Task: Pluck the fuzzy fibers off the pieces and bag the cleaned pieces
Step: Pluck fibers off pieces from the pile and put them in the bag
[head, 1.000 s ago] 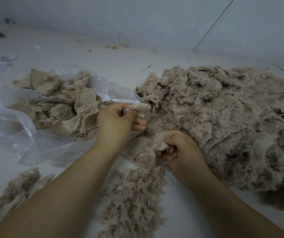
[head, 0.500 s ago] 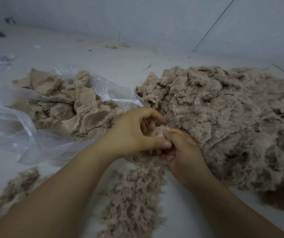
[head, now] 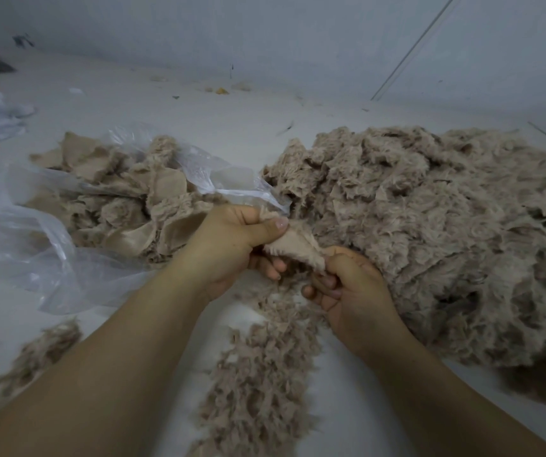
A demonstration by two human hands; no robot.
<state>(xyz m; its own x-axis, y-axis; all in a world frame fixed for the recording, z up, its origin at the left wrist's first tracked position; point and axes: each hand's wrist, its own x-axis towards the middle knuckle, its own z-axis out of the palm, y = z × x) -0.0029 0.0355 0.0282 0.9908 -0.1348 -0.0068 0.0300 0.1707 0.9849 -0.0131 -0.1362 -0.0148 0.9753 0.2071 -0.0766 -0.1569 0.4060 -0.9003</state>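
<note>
**Both hands gripping one fuzzy piece between the bag and the pile**

The left hand point(head: 232, 245) is closing around the upper end of a small beige piece point(head: 294, 247), its thumb pressing down on top of the fabric and the other fingers curling underneath. The right hand point(head: 347, 285) is pinching the lower end of the same piece, fingers folded tight into the palm, so the piece is stretching between the two hands with its smooth backing facing up and fuzz fringing its edges. Neither hand is spread open; both are clamping the fabric.

At 3 o'clock from the hands, a large heap of uncleaned fuzzy pieces point(head: 430, 225) is spreading over the pale floor point(head: 199, 127), and the right hand is sitting just beside its near edge. At 9 to 10 o'clock, a clear plastic bag point(head: 34, 252) is lying open, holding flatter cleaned pieces point(head: 139, 206); the left hand is just beside its mouth. At 6 o'clock, below the hands and between the forearms, a trail of plucked fibers point(head: 258, 384) is lying loose on the floor. A smaller tuft of fibers point(head: 44, 351) is lying at 8 o'clock, apart from the trail.
</note>
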